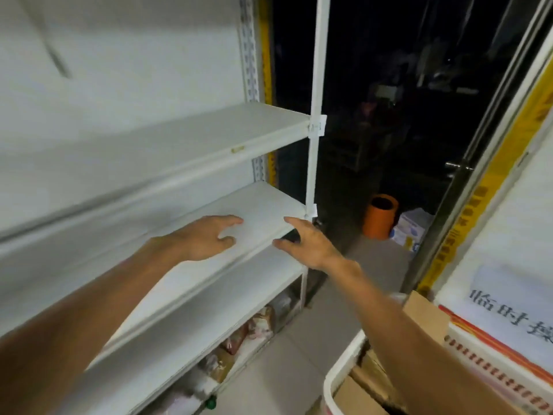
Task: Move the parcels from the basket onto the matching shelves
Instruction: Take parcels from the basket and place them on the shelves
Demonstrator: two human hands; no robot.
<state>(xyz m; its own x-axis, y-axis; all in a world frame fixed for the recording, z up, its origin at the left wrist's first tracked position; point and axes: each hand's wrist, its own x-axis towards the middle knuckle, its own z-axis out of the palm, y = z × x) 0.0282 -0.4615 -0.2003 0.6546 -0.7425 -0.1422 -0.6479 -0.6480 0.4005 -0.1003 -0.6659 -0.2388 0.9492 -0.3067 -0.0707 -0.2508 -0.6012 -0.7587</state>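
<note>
A white metal shelf unit (185, 205) fills the left side, its upper boards bare. My left hand (206, 238) hovers over the front of the middle board, fingers spread and holding nothing. My right hand (305, 241) is at that board's front right corner, fingers relaxed, also holding nothing. A small dark thing shows just behind its thumb; I cannot tell what it is. The white basket (335, 381) stands at the bottom right with brown cardboard parcels (368, 384) inside. Several bagged parcels (257, 324) lie on the lowest shelf.
An orange cylinder bin (380, 215) and a pale bag stand on the floor by a dark glass doorway. At the right, a white panel with printed characters (508, 313) and a yellow-striped door frame. Grey tiled floor lies between shelf and basket.
</note>
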